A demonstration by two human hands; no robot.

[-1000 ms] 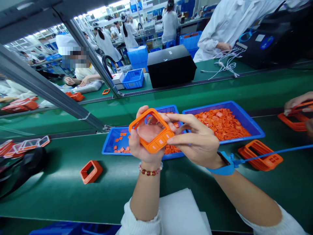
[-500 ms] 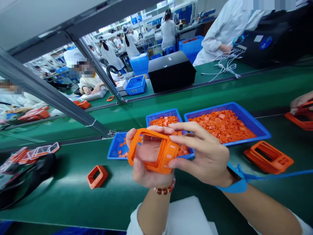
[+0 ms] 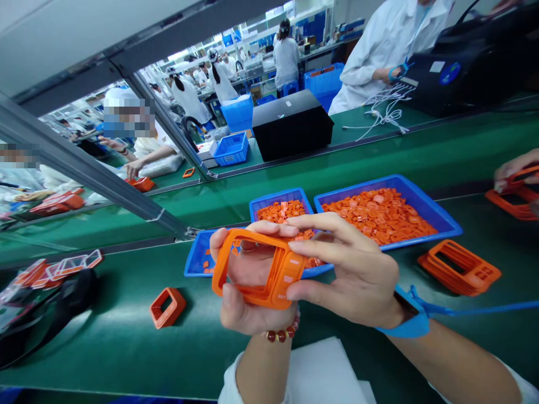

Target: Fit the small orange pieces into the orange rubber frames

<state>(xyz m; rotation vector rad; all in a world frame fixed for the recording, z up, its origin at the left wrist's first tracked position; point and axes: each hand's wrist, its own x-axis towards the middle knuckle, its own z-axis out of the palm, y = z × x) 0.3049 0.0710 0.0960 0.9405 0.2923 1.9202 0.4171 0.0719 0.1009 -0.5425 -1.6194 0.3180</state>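
Cupping the left hand (image 3: pixel 240 303) palm toward the view, fingers (image 3: pixel 269 227) curling over at the top; extending the right hand (image 3: pixel 349 275) from the side, fingers (image 3: pixel 324 238) spread and reaching left; angling the left forearm (image 3: pixel 265 370) and right forearm (image 3: pixel 455 359) upward from the lower edge.

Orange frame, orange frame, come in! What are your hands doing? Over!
Left hand and right hand both on the orange rubber frame. Frame held up over the green belt. Blue tray of orange pieces just behind.
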